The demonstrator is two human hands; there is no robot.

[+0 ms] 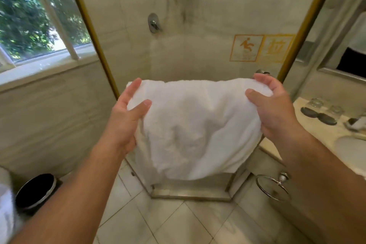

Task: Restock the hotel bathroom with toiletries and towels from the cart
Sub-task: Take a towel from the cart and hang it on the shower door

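Both hands, left and right, gripped the towel's top corners, its long edge crosswise before the shower door.

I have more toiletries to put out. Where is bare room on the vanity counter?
The counter is bare at its near end, between the shower door frame and the dark coasters. Farther right it is crowded: glasses, coasters, then the basin.

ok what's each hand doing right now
Left hand: closed on the left edge of the white towel.
Right hand: closed on the towel's right edge.
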